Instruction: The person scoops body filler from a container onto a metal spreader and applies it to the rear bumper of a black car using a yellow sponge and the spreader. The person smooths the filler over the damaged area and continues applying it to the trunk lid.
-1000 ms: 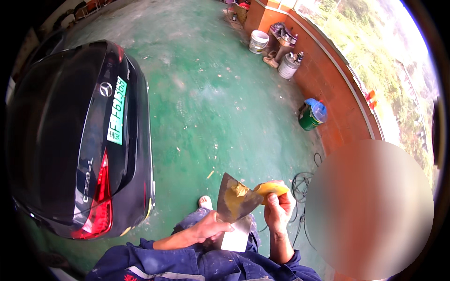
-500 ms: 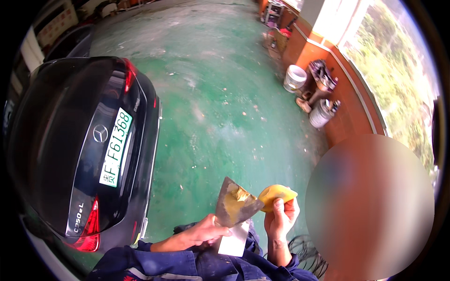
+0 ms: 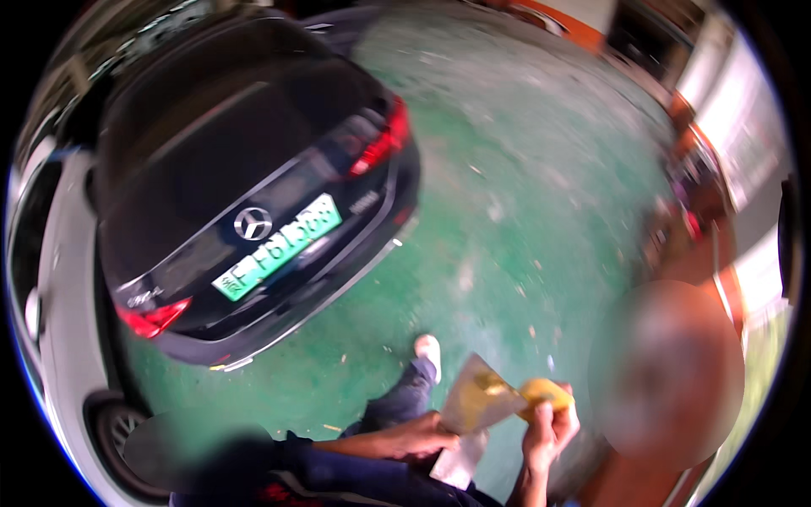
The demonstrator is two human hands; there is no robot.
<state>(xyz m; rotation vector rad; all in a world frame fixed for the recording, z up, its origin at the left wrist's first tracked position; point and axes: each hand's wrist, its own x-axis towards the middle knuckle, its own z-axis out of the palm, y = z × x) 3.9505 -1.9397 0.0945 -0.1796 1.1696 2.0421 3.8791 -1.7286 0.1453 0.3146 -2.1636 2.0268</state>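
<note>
Fingers clamped, the left hand (image 3: 428, 435) holds a grey, yellow-smeared metal scraper (image 3: 475, 402), the right hand (image 3: 549, 434) a rounded yellow spreader (image 3: 546, 391); level handling should limit drips.

Seemingly navy jacket (image 3: 338, 475), pale shoe (image 3: 428, 349).

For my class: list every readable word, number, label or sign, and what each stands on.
Green licence plate: dark characters, partly blurred; not copied out.
Black car: small rear lettering, too blurred to read; round silver emblem, brand left unnamed.
Dark jacket: red marking, too blurred to read.
Scraper, yellow spreader: no writing visible.
</note>
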